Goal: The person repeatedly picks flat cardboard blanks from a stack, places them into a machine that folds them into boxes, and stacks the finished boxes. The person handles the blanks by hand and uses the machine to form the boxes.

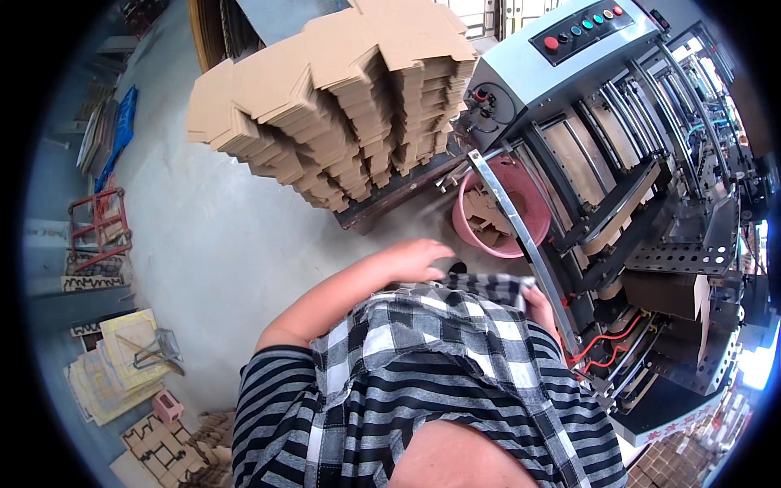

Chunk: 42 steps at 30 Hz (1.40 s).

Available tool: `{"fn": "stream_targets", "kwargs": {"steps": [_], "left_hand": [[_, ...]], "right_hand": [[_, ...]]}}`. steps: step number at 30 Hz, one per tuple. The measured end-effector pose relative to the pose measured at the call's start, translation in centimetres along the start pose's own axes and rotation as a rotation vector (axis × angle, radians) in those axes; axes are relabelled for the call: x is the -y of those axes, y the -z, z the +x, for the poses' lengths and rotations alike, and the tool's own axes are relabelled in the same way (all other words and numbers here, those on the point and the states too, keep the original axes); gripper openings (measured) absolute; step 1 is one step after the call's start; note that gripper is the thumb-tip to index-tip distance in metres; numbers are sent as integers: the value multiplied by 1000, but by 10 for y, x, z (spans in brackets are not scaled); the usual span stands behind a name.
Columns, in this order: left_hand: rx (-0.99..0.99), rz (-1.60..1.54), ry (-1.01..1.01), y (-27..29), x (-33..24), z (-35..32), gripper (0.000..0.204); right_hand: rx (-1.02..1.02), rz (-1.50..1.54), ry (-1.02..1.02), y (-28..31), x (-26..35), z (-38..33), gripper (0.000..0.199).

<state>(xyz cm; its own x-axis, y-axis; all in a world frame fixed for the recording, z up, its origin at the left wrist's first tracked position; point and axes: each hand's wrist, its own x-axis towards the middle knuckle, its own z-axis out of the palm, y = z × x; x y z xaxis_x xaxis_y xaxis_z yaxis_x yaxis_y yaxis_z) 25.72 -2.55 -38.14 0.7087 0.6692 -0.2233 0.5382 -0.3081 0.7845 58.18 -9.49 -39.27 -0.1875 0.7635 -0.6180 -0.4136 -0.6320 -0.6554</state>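
Checked apron [455, 313] lies across person's front, top hem bunched between both hands. Left hand [419, 259] rests on hem, fingers curled loosely over cloth, thumb side hidden. Right hand [538, 305] at hem's right corner, mostly covered by fabric; how far fingers are closed, cannot tell. Slanted metal bar [512, 220] of machine [651, 163] just beside right hand. Pink tub [468, 228] near, ahead. Cardboard stack [342, 106] farther ahead. Bare concrete floor [211, 244] opens left.
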Motion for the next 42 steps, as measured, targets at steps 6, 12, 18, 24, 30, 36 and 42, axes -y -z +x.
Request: {"fn": "stream_targets", "kwargs": {"steps": [6, 12, 18, 24, 30, 36, 42], "left_hand": [[-37, -535, -387, -35, -13, 59, 51], [311, -702, -305, -116, 65, 51, 31], [206, -756, -159, -6, -28, -8, 38], [234, -547, -221, -48, 20, 60, 38], [230, -463, -187, -39, 21, 80, 37], [236, -428, -178, -34, 22, 94, 37], [246, -404, -165, -30, 21, 103, 37]], "right_hand": [[427, -413, -270, -62, -30, 35, 22], [387, -438, -83, -53, 1, 10, 21], [295, -591, 4, -43, 17, 17, 23], [206, -838, 64, -53, 49, 41, 24], [150, -1031, 86, -62, 74, 71, 26], [138, -1169, 96, -62, 88, 88, 28], [127, -1262, 101, -57, 98, 95, 30]]}}
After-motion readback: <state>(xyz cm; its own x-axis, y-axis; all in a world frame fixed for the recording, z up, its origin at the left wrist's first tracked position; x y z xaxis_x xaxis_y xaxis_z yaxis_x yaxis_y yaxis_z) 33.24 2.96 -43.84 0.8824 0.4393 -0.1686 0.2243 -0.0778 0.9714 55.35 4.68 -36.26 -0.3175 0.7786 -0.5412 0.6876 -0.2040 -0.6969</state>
